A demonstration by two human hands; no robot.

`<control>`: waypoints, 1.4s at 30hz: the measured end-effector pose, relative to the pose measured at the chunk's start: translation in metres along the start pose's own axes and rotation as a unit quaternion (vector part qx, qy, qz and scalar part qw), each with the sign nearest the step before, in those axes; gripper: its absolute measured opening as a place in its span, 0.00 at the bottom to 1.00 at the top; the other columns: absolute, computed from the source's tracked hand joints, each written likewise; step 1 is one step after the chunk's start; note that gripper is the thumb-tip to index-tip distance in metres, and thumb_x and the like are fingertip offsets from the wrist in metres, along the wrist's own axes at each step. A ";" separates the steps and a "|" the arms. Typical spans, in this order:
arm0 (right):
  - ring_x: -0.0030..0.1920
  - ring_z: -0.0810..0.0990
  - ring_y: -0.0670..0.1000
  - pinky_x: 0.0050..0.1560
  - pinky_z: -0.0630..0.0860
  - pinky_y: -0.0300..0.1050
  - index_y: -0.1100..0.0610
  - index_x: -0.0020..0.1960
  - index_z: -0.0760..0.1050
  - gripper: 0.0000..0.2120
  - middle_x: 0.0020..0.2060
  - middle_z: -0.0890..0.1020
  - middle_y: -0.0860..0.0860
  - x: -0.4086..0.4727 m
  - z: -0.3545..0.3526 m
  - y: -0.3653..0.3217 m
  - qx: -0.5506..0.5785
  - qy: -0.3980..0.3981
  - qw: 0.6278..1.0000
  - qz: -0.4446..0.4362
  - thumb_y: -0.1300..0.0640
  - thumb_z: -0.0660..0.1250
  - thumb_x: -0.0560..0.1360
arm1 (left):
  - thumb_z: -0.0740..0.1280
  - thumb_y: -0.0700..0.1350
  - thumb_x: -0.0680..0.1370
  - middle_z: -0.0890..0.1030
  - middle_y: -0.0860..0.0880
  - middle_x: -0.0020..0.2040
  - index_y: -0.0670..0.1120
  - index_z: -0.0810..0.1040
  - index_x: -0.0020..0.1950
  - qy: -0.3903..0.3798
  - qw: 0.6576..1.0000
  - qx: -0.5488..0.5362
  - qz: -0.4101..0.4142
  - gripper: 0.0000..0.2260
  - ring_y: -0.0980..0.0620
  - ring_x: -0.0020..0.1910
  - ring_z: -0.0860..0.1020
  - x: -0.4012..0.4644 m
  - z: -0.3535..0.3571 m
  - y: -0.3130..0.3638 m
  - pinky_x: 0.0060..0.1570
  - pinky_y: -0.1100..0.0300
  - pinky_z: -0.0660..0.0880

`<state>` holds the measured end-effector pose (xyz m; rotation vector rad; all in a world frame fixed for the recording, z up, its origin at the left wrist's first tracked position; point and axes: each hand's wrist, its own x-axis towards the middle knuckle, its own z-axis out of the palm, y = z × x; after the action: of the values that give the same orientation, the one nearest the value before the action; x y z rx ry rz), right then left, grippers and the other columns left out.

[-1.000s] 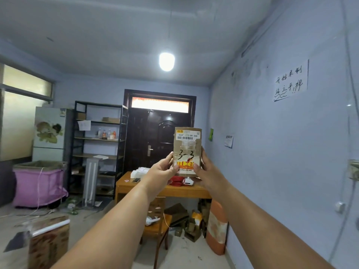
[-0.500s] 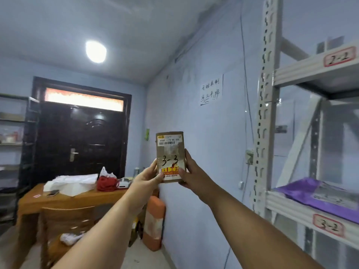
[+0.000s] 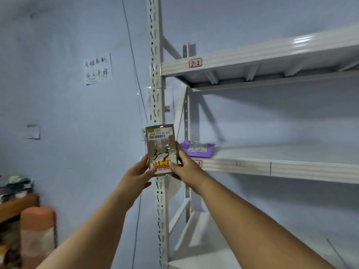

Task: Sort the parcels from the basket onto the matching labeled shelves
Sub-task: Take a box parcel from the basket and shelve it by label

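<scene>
A small brown cardboard parcel (image 3: 161, 148) with a barcode label and a handwritten number starting with 3 is held upright at arm's length. My left hand (image 3: 137, 174) pinches its lower left edge and my right hand (image 3: 185, 166) pinches its lower right edge. Behind it stands a white metal rack (image 3: 157, 84). Its upper shelf (image 3: 252, 59) carries a red-bordered label "2-2" (image 3: 195, 63). On the shelf below (image 3: 281, 167) lies a purple parcel (image 3: 197, 149); that shelf's own label (image 3: 198, 163) is half hidden by my right hand.
A blue wall (image 3: 68, 113) with a handwritten paper note (image 3: 97, 69) lies left of the rack. At the lower left are a wooden table edge (image 3: 17, 204) and an orange and white cylinder (image 3: 37, 235). A lower white shelf (image 3: 242, 255) shows at the bottom.
The view has swung right from the door and table to the white rack, which now fills the right side. Both hands still hold the parcel upright in front.
</scene>
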<state>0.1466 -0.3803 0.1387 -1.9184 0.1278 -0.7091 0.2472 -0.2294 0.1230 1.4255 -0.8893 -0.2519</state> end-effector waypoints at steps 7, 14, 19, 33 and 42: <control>0.65 0.75 0.50 0.67 0.72 0.55 0.26 0.70 0.53 0.33 0.71 0.71 0.43 -0.092 -0.104 -0.005 -0.037 0.110 0.992 0.049 0.52 0.65 0.76 | 0.66 0.40 0.79 0.84 0.61 0.51 0.59 0.73 0.66 -0.121 0.989 -0.080 0.030 0.20 0.62 0.48 0.80 -0.018 0.122 0.023 0.45 0.65 0.74; 0.62 0.78 0.48 0.62 0.77 0.49 0.33 0.75 0.54 0.33 0.67 0.75 0.45 -0.161 -0.208 -0.008 -0.022 0.185 0.980 0.064 0.61 0.62 0.80 | 0.68 0.41 0.78 0.83 0.61 0.54 0.59 0.70 0.69 -0.194 0.975 -0.100 0.043 0.23 0.60 0.50 0.79 -0.027 0.236 0.048 0.47 0.63 0.73; 0.61 0.78 0.47 0.62 0.77 0.47 0.33 0.75 0.54 0.33 0.66 0.75 0.45 -0.203 -0.283 -0.007 -0.053 0.209 0.974 0.072 0.61 0.62 0.80 | 0.68 0.38 0.77 0.83 0.61 0.55 0.55 0.69 0.71 -0.213 0.967 -0.128 0.050 0.24 0.64 0.51 0.80 -0.037 0.322 0.058 0.46 0.68 0.76; 0.60 0.76 0.47 0.57 0.70 0.43 0.47 0.72 0.65 0.19 0.58 0.78 0.44 -0.271 -0.492 -0.039 -0.257 0.249 0.927 0.114 0.54 0.59 0.82 | 0.68 0.42 0.77 0.83 0.56 0.53 0.60 0.74 0.66 -0.170 0.972 0.067 0.150 0.20 0.54 0.53 0.81 -0.033 0.546 0.142 0.59 0.50 0.76; 0.57 0.78 0.51 0.55 0.72 0.43 0.51 0.66 0.70 0.16 0.58 0.80 0.49 -0.236 -0.527 -0.016 -0.364 0.255 0.880 0.169 0.56 0.65 0.79 | 0.67 0.46 0.76 0.82 0.53 0.56 0.56 0.73 0.66 -0.110 0.947 0.276 0.126 0.19 0.52 0.50 0.80 0.005 0.593 0.142 0.49 0.57 0.77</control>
<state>-0.3288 -0.7016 0.2039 -2.2578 1.1800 -0.9957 -0.1900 -0.6478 0.1943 1.7955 -1.3883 0.0423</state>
